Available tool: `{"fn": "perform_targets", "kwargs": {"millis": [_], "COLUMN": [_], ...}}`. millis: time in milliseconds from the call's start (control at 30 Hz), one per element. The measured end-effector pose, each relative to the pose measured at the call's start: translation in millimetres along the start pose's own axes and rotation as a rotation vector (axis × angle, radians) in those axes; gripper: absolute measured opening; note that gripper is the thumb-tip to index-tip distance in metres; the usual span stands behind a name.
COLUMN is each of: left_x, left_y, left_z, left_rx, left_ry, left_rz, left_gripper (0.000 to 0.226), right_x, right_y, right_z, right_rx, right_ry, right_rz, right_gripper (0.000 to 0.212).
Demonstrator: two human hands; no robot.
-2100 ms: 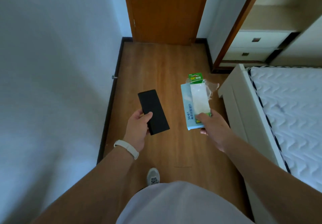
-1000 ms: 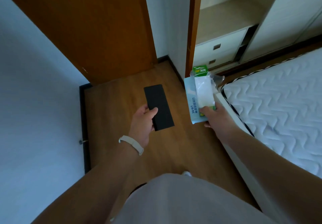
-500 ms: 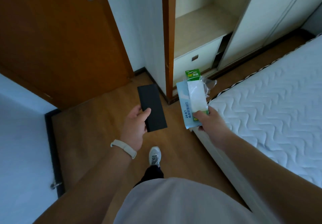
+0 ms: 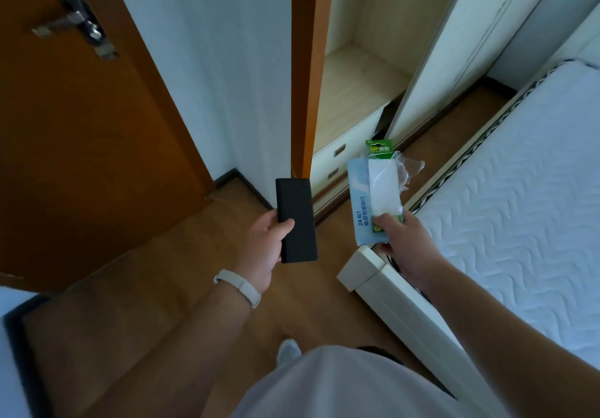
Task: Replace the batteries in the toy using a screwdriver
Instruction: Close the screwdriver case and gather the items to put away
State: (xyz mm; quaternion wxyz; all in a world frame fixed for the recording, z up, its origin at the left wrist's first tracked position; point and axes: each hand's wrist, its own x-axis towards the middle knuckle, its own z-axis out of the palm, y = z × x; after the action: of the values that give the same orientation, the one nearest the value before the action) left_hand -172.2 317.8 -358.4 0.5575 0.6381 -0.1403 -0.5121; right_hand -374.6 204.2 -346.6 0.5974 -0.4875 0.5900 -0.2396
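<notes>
Print "24" shows on the blue box [image 4: 362, 209] in right hand [image 4: 406, 242], under a green pack [image 4: 379, 149]; left hand [image 4: 263, 248] grips black case [image 4: 296, 219], lengthwise away.

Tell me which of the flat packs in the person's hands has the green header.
The battery pack in the right hand, lying atop the pale blue box. The left hand holds a plain black case.

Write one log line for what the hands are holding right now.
left hand: holds black box | right hand: holds battery pack with light blue box | place: beside bed | toy: unseen
</notes>
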Motion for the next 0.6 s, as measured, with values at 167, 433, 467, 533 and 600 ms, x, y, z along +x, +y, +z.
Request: {"fn": "perform_targets", "kwargs": {"millis": [167,433,467,533,600], "left_x": [43,105,115,136,159], "left_y": [24,61,69,82,96], "left_z": [1,41,49,65,84], "left_rx": [0.067,0.128,0.13,0.142,0.173], "left_ry": [-0.065,-0.165,-0.181,-0.205,-0.225], "left_rz": [-0.012,-0.024,-0.017,0.004,0.024], "left_gripper": [0.022,0.025,0.024,0.022,0.023], "right_x": [28,88,100,126,156], "right_y": [-16,-43,-48,-60,-73], "right_z": [12,7,5,0,-5], "right_rx": [0.052,0.099,0.105,0.121,0.15], "right_ry": [0.028,0.077,0.076,0.082,0.084], "right_rz": [0.009,0.039,0.042,0.038,0.036], "right_gripper": [0.025,0.014,0.016,0.022,0.024]}}
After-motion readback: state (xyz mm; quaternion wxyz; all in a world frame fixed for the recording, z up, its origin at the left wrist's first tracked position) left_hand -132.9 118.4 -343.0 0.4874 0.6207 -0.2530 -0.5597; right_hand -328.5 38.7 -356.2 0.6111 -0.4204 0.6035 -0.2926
